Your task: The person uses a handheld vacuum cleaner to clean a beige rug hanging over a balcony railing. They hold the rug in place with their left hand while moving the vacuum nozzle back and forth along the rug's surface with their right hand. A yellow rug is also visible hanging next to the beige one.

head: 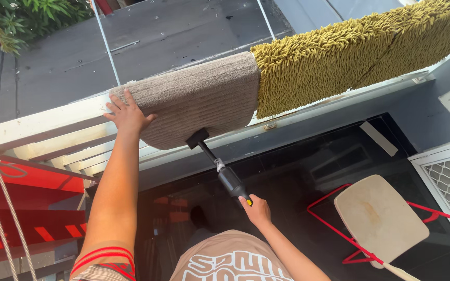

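A shaggy olive mat (360, 52) drapes the railing (42, 125); a red-framed chair (378, 218) stands on the dark floor (298, 171).

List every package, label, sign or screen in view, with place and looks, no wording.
No packages, signs or screens show.
Printed lettering: bottom centre, on the person's tan shirt, white blocky shapes.
Yellow mark: small dot on the black handheld vacuum, by the right hand.

Honestly no packages, labels, signs or screens anywhere here as far as I can see. Nothing like that near the left hand (127, 115) up top or the right hand (256, 209) lower down. Only lettering around is a white print on the person's brown shirt (234, 259), just below the right hand.
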